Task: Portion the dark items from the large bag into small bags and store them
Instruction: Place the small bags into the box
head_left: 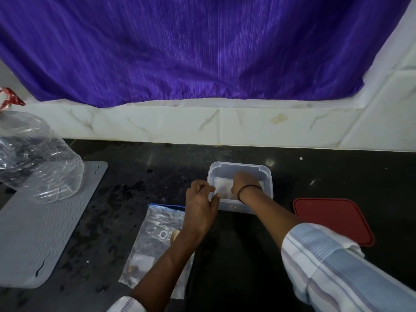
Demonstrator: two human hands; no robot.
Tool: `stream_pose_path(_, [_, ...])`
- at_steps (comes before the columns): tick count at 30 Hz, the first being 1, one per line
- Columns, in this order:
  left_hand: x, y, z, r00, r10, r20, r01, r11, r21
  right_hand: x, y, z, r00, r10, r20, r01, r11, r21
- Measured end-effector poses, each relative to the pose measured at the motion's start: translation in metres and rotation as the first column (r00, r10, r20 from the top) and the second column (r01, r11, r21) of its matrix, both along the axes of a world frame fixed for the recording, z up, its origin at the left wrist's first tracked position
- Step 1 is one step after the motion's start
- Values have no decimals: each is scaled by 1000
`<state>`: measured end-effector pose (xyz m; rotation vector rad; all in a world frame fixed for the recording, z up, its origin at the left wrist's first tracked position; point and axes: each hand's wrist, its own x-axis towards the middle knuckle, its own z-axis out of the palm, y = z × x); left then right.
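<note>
A red lid (pixel 333 220) lies right of the translucent container (pixel 240 171) on the dark counter (pixel 139 174); a zip bag (pixel 155 239) and grey mat (pixel 45 221) lie left, the large bag (pixel 38 158) standing on the mat, cut off at the frame edge. The right hand (pixel 244 182) reaches into the container over a small bag (pixel 221 188), its fingers hidden, so its grip cannot be told. The left hand (pixel 200 206), fingers loosely curled, touches the container's near-left rim.

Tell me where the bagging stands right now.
Done: at least one small bag lies in the clear container. In hand: the right hand reaches inside it, over that bag, while the left hand is at its near-left rim. Left: the large bag on the grey mat still holds dark items, a zip bag lies on the counter, and the red lid is off.
</note>
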<state>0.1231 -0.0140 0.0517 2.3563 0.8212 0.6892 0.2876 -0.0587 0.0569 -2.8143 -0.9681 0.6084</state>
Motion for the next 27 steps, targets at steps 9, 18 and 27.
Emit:
stream_pose_path(9, [-1, -20, 16, 998, -25, 50, 20, 994, 106, -21, -75, 42, 978, -84, 191, -72, 723, 687])
stream_pose_path(18, [38, -80, 37, 929, -348, 128, 338, 936, 94, -8, -190, 17, 951, -306, 53, 131, 550, 825])
stream_pose_path(27, [94, -150, 18, 700, -626, -343, 593, 777, -208, 51, -289, -23, 718, -696, 6, 649, 673, 355])
